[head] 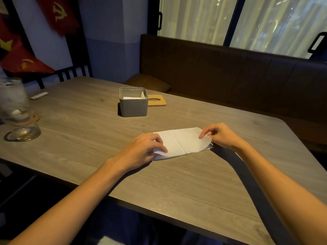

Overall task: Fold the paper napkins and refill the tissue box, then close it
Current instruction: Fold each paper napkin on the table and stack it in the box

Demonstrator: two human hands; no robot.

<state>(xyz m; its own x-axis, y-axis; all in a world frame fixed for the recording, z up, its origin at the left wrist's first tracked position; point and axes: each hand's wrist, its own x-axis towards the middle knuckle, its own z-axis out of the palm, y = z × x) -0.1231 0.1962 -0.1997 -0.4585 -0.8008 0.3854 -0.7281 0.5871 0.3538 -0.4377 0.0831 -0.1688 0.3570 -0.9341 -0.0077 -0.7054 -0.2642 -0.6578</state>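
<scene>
my left hand (143, 149) and right hand (218, 136) pinched the near corners of the white paper napkin (184, 141), long axis left-right; open grey tissue box (133, 105) lay far-left, left hand nearer.

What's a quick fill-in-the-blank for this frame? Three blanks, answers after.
1. The left hand and right hand both pinch the white ____.
2. The grey box has its top ____.
3. The wooden lid lies on the table, to the ____ of the box.
Missing: napkin; open; right
</scene>
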